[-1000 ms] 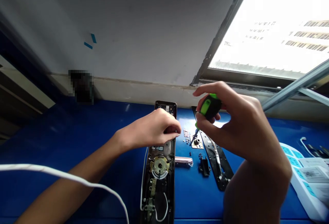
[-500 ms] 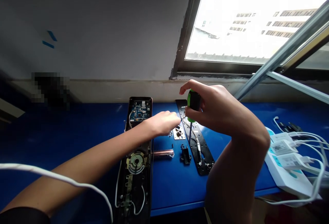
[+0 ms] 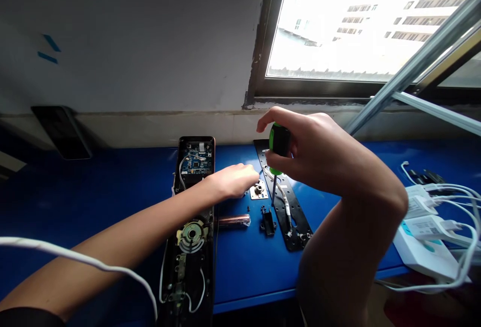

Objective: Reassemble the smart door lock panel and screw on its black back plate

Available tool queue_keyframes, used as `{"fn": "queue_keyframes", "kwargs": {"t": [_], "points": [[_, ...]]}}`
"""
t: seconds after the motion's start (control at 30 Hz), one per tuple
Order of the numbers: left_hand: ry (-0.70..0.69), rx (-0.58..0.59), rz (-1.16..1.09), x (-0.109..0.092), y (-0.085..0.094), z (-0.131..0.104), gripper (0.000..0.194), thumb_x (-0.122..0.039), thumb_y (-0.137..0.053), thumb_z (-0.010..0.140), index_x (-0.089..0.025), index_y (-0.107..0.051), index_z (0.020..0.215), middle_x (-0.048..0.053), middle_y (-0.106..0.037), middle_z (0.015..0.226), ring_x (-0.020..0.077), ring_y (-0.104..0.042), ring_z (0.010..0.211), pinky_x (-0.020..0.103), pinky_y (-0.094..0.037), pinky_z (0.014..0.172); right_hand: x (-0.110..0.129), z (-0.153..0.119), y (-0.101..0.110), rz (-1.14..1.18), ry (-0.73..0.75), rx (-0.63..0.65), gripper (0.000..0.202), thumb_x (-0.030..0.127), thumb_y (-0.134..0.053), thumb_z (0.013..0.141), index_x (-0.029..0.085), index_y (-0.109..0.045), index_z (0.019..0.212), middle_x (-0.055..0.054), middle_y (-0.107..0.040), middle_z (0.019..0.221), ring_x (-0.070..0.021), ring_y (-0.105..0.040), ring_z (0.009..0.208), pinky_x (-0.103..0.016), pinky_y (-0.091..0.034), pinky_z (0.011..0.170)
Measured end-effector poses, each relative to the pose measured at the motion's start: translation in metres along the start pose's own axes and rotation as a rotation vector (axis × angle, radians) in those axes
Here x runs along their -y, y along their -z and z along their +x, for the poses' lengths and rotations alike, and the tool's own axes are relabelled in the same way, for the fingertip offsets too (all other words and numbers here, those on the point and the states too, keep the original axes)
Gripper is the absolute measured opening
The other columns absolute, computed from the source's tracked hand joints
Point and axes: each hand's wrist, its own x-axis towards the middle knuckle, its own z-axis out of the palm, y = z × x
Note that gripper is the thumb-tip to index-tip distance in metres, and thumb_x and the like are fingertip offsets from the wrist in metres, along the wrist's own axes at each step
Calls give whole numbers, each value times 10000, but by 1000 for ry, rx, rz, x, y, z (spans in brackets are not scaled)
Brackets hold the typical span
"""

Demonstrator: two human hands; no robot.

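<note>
My right hand (image 3: 296, 141) is wrapped round a green and black screwdriver (image 3: 280, 149), its shaft pointing down beside the long black perforated plate (image 3: 296, 214). My left hand (image 3: 238, 179) is closed near a small square metal part (image 3: 259, 190); whatever its fingers hold is hidden. Under my left forearm lies an open black housing (image 3: 195, 262) with a blue circuit board (image 3: 197, 163) and a round metal piece (image 3: 192, 236). Between housing and plate rest a copper-coloured cylinder (image 3: 235, 220) and a small black bracket (image 3: 268, 223), with several tiny screws nearby.
A white power strip (image 3: 424, 252) with plugged chargers and white cables is at the right. A phone-like black device (image 3: 62, 131) leans on the wall at the left. A white cable (image 3: 93, 263) crosses my left forearm. Metal bars (image 3: 421, 61) slant before the window.
The view has shifted slightly, moving the table items a little left and up. Both hands keep nearly the same pose, the screwdriver still in my right hand.
</note>
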Motion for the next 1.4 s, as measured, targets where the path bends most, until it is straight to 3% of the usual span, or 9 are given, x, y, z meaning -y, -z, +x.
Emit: {"fn": "queue_keyframes", "kwargs": {"t": [0.17,0.37,0.47,0.57,0.7,0.9,1.13,1.27,1.4], "points": [[10,-87,-16,3,10,-16,210,-3,-555,790,-175,-673,811,44,-666,809,182,-580,661,300,-303,525,5,3,-3,19,67,-10,402,190,-684,777,250,-645,1173,-2,-651,765,-139,-543,618,-286,-423,531],[-80,-421,-171,20,27,-73,106,-162,-644,943,-180,-723,875,41,-703,919,176,-655,785,298,-441,664,23,4,-3,210,131,-64,388,141,-662,812,258,-638,1181,12,-682,807,-155,-623,683,-325,-518,617],[9,-607,-209,38,26,-103,149,-227,-628,982,-198,-764,1037,48,-727,1010,174,-668,818,307,-480,710,31,5,-6,297,120,-151,404,146,-672,826,277,-634,1206,8,-693,841,-178,-665,722,-359,-559,645],[101,-670,-192,59,21,-124,185,-259,-637,977,-212,-765,1102,46,-739,1056,179,-685,857,309,-511,761,40,10,-13,350,106,-281,361,161,-679,842,288,-635,1178,9,-692,861,-186,-688,743,-376,-583,664],[159,-661,-153,76,13,-135,196,-259,-647,968,-210,-751,1126,53,-735,1065,201,-689,919,330,-532,828,53,23,-21,403,74,-437,328,174,-692,846,287,-608,1142,-30,-710,953,-246,-730,865,-420,-608,701],[162,-638,-128,82,13,-137,180,-237,-648,963,-191,-744,1108,79,-733,1040,237,-676,1000,341,-535,829,59,43,-28,341,66,-576,334,256,-700,885,348,-529,1156,-50,-676,981,-290,-743,891,-444,-635,646],[168,-590,-234,91,12,-137,194,-186,-611,957,-225,-764,1068,48,-703,928,177,-668,793,299,-514,738,67,55,-47,385,62,-739,240,258,-689,918,328,-542,1094,-22,-667,992,-267,-755,944,-458,-649,770],[177,-592,-295,89,14,-135,198,-174,-640,918,-227,-769,1059,28,-692,887,156,-643,737,284,-485,693,67,61,-56,436,87,-763,235,244,-697,916,298,-556,1095,-27,-690,949,-261,-757,942,-464,-648,830],[170,-565,-350,87,16,-136,198,-182,-651,907,-229,-775,1054,20,-687,874,154,-631,735,288,-480,692,62,66,-61,420,121,-706,301,230,-713,884,320,-556,1125,-32,-706,1002,-262,-754,921,-467,-654,769]]}}
